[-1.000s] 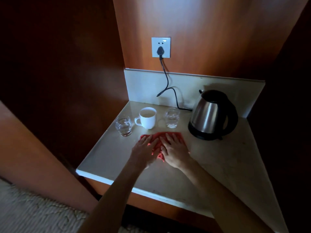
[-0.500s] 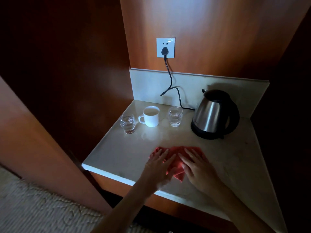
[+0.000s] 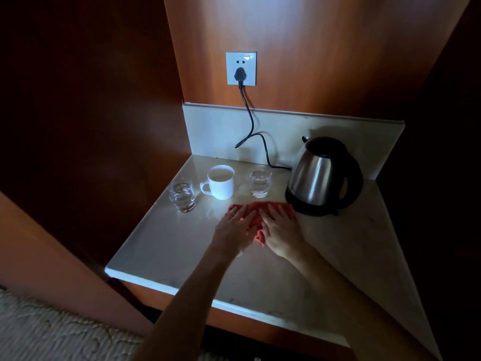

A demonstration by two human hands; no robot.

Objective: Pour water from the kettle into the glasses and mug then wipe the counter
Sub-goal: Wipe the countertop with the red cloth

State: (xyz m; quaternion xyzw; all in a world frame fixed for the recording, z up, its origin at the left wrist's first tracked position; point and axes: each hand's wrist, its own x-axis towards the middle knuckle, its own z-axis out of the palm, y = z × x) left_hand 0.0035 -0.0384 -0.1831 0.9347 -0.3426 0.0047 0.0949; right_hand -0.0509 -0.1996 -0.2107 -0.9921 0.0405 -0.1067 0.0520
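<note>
Wiping stage, judging by water already in both glasses and the mug. Left hand [image 3: 235, 225] and right hand [image 3: 279, 227] side by side, fingers [image 3: 278, 212] straight and flat, pressing a red cloth [image 3: 256, 220] onto the desk [image 3: 166, 246]. Just beyond the left fingertips, the mug [image 3: 221, 182], with one glass [image 3: 182, 196] off to their left; beyond the gap between the hands, the other glass [image 3: 260, 183]. Kettle [image 3: 322, 175] on its base just past the right fingertips, the cloth's corner near or touching that base (hard to say which). To wipe well: keep palms flat and pressure even, sweep in overlapping strokes back toward the near edge, and stop each forward push short of the cups, since a nudge from the fingertips could slop water onto the desk. Near the kettle base, best to fold the cloth edge under the right fingers and trace around it without snagging the cord [image 3: 250, 121] running up to the socket [image 3: 240, 68].
</note>
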